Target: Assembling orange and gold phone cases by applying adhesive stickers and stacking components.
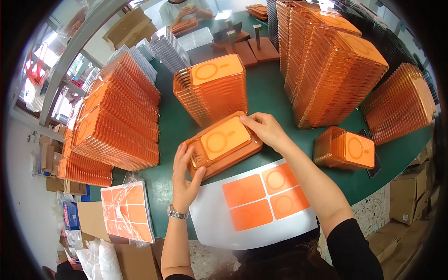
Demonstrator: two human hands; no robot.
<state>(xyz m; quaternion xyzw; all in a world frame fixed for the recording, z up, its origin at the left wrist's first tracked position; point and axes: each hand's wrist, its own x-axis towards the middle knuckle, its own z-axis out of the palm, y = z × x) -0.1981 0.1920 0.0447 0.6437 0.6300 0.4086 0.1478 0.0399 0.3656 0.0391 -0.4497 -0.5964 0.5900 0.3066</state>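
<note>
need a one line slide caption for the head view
Left hand and right hand at an orange case on a brown block, among tall stacks of orange cases on a green table.

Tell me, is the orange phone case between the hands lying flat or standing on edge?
Lying flat: the phone case rests on the brown block, its ringed panel facing up.

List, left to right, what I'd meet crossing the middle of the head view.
Group of orange case stacks → left hand → orange phone case → right hand → tall orange stacks → outermost orange stack.
</note>
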